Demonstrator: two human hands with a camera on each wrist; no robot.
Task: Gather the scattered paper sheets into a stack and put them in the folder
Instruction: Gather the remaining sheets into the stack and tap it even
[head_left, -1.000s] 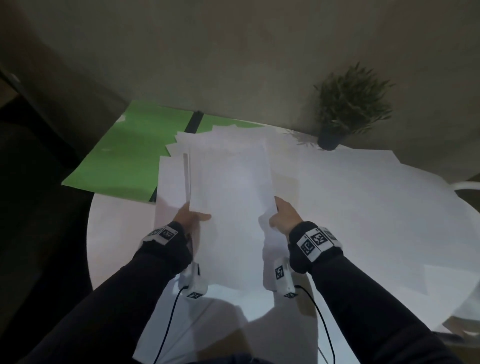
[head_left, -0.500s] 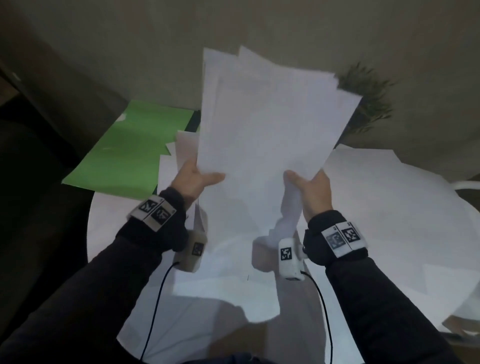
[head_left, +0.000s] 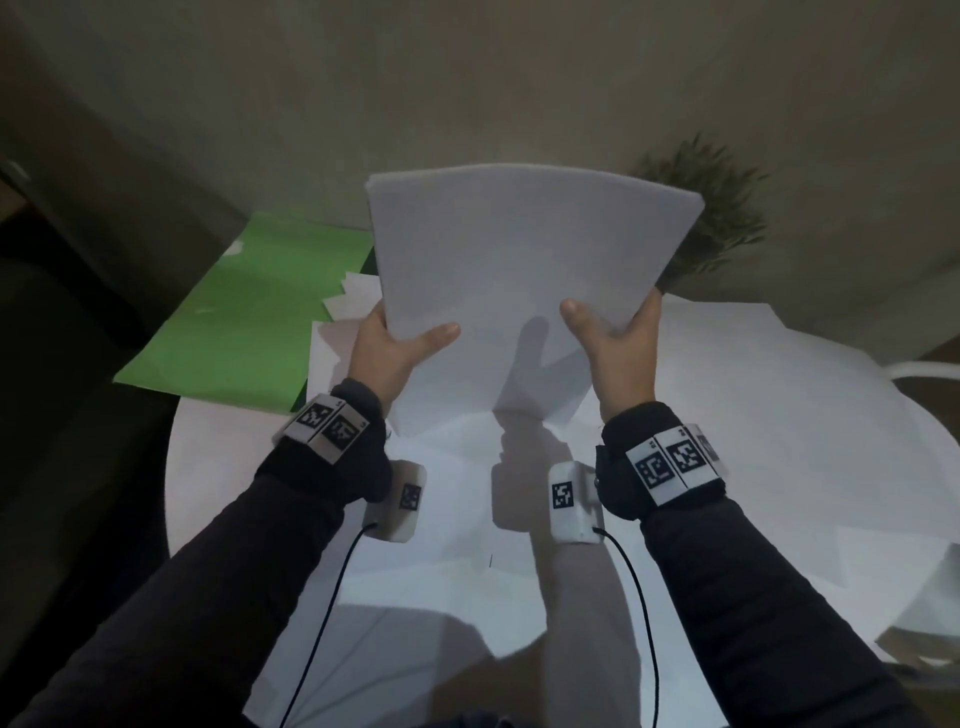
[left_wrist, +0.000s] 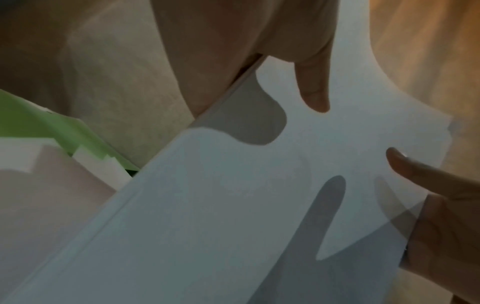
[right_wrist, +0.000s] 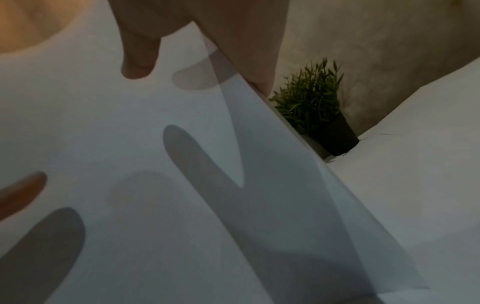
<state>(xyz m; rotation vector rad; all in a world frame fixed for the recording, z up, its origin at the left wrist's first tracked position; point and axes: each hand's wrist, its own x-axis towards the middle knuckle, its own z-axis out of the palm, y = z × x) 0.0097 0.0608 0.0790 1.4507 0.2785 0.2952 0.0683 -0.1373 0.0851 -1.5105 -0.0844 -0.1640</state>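
A stack of white paper sheets (head_left: 519, 260) stands upright above the round white table (head_left: 779, 467), its lower edge down near the tabletop. My left hand (head_left: 389, 348) grips its left edge, thumb on the front face. My right hand (head_left: 618, 338) grips the right edge the same way. The stack's top edges look even. In the left wrist view the stack (left_wrist: 233, 205) fills the frame with my thumb (left_wrist: 314, 88) on it; the right wrist view shows the stack (right_wrist: 130, 164) likewise. The open green folder (head_left: 249, 312) lies at the table's back left, with a few white sheets (head_left: 353, 296) on its right part.
A small potted plant (head_left: 711, 208) stands behind the stack at the back of the table, seen also in the right wrist view as the plant (right_wrist: 314, 115). More white paper (head_left: 447, 587) lies flat on the table under my wrists. A wall rises close behind.
The sheets went from lying flat to being lifted upright; their fanned, uneven top edges are now squared. Both hands moved up along the stack's sides.
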